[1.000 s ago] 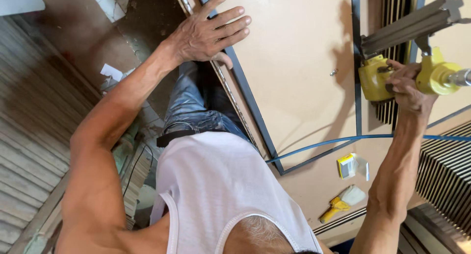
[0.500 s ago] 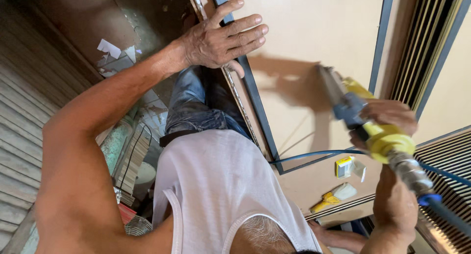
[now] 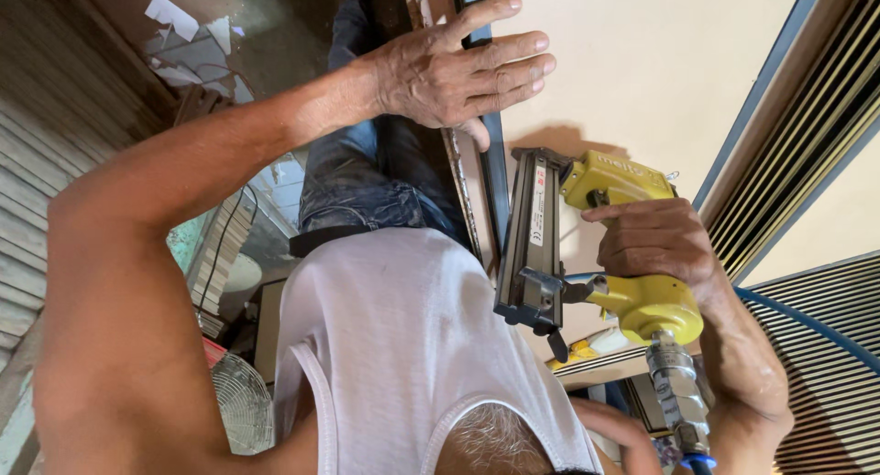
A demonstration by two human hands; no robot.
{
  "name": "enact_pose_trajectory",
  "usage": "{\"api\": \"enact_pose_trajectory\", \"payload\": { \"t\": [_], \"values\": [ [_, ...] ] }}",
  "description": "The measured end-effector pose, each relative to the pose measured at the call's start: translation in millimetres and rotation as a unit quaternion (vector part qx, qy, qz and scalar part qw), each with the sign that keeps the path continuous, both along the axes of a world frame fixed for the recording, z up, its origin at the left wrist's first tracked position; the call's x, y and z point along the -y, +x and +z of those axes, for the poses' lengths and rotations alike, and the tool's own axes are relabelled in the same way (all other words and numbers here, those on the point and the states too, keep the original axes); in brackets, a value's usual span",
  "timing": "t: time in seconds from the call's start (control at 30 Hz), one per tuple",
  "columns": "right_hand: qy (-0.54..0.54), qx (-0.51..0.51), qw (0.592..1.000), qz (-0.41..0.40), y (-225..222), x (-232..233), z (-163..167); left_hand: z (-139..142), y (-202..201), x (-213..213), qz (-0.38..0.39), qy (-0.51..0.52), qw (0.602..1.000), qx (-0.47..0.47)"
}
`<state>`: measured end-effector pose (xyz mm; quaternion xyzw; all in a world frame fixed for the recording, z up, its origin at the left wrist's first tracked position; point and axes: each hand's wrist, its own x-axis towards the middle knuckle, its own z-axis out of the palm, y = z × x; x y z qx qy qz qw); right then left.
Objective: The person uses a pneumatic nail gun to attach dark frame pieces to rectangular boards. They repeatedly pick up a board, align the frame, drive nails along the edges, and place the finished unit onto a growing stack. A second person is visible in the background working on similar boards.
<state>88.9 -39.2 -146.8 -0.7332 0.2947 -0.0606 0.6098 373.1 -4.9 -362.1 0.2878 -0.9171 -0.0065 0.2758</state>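
Observation:
My left hand [image 3: 458, 71] lies flat, fingers spread, on a beige panel [image 3: 642, 62], across its dark blue edge strip [image 3: 495, 177]. In my right hand [image 3: 655, 246] I grip a yellow pneumatic nail gun [image 3: 623, 246]. Its black magazine [image 3: 530, 246] stands just right of the edge strip, below my left hand. A metal fitting [image 3: 674, 383] joins the gun's base to a blue air hose [image 3: 807, 324]. My white vest and jeans fill the middle of the view.
Slatted black-and-cream panels [image 3: 807, 163] lean at the right. A round fan [image 3: 243, 402] stands at the lower left beside a corrugated shutter [image 3: 27, 209]. Paper scraps [image 3: 183, 26] lie on the floor at the top left. A small yellow tool [image 3: 577, 351] rests below the gun.
My right hand has swung the nail gun from the right in to the panel's edge strip, below my left hand. My left hand has stayed pressed on the panel.

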Motion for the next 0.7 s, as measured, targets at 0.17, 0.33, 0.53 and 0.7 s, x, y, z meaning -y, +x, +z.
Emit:
{"api": "enact_pose_trajectory", "payload": {
  "t": [0.17, 0.33, 0.53, 0.7],
  "values": [
    [0.009, -0.014, 1.000, -0.004, 6, 2, 3, -2, 0, -2, 0.003, 0.003, 1.000, -0.001],
    [0.007, -0.018, 1.000, -0.010, 8, 1, 5, -2, -1, -3, -0.001, 0.006, 1.000, 0.001],
    [-0.006, -0.021, 0.999, -0.031, 1, -13, 10, -1, 2, -1, -0.007, 0.012, 1.000, 0.013],
    [-0.018, -0.029, 0.997, -0.065, -18, -50, 25, -2, -10, -21, 0.012, 0.036, 0.999, 0.033]
  ]
}}
